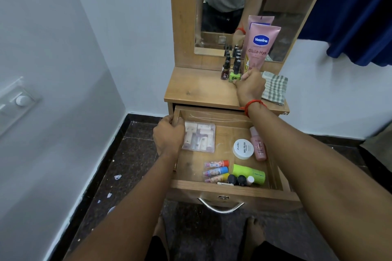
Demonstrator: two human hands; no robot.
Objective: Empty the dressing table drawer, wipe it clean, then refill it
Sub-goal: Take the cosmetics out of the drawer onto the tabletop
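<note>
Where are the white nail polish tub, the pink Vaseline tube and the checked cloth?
white nail polish tub (243,149): head view, centre of its lid.
pink Vaseline tube (261,40): head view, on the blue logo on its front.
checked cloth (274,88): head view, middle of the folded fabric.

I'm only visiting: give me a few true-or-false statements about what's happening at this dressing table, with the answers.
1. The drawer is open. True.
2. The left hand holds the cloth. False: it grips the drawer's left wall; the cloth lies on the tabletop.
3. The pink tube stands on the tabletop. True.
4. The drawer is empty. False: a pouch, a jar and more lie inside.
</note>
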